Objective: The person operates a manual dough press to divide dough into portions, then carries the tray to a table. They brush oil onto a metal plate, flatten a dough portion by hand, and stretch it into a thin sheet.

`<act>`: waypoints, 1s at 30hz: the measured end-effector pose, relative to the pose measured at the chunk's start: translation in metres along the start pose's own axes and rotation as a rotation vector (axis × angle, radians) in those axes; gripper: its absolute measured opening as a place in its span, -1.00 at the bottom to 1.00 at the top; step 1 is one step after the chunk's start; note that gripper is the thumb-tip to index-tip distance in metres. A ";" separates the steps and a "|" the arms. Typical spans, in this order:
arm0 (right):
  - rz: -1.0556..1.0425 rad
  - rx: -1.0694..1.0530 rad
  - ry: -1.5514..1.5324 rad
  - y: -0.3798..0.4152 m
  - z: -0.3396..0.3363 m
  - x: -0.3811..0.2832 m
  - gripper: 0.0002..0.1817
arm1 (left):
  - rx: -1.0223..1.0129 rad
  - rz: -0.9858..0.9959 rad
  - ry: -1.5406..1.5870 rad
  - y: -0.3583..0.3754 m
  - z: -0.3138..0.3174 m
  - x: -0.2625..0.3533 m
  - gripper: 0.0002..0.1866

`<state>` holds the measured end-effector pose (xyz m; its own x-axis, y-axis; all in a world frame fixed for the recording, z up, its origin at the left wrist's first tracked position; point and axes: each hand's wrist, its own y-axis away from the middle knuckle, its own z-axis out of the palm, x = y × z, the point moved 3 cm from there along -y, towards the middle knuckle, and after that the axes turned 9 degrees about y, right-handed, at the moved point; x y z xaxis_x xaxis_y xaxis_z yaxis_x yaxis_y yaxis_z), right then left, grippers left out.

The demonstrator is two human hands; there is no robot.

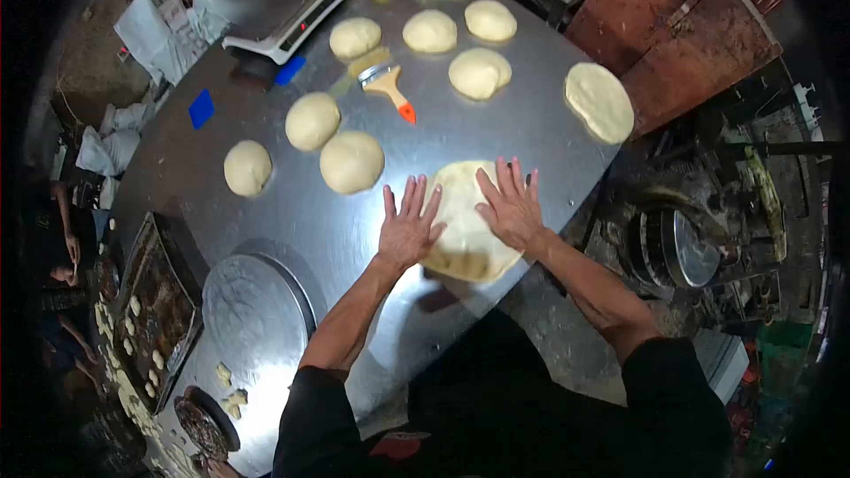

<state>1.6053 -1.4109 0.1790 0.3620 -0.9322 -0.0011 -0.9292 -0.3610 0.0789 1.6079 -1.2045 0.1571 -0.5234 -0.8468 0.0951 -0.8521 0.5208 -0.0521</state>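
A flattened sheet of dough (465, 221) lies at the near edge of the metal table (513, 137), part of it reaching the rim. My left hand (410, 228) is at its left edge, fingers spread and pointing away from me. On its upper right part rests my right hand (513, 208), fingers also apart. Neither hand grips anything. Beyond them are several round dough balls, among them one close to my left hand (351, 162). A smaller flattened dough piece (599, 103) sits at the right edge. A brush (390, 90) with a wooden, red-tipped handle lies between the balls.
A digital scale (297, 22) stands at the back left. On the left are a round metal pan (252, 305), a dark tray (150, 310) and small dough bits (232, 401). Rusty metal panels (673, 26) border the table's right side. Other people's arms show at far left.
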 end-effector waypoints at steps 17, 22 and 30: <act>0.490 0.024 -0.474 -0.038 0.022 0.062 -0.48 | 0.040 -0.410 0.702 -0.068 -0.017 -0.015 -0.67; 0.293 -0.209 -0.730 -0.026 -0.015 0.052 -0.46 | 0.081 -0.237 1.210 -0.035 -0.023 -0.020 -0.60; 0.587 0.050 -0.988 0.040 -0.047 0.078 -0.55 | -0.151 -0.221 1.236 -0.064 -0.096 0.004 -0.73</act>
<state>1.5999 -1.4964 0.2285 -0.3228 -0.5636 -0.7604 -0.9455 0.1555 0.2861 1.6613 -1.2310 0.2564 0.0536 -0.2932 0.9546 -0.8688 0.4576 0.1893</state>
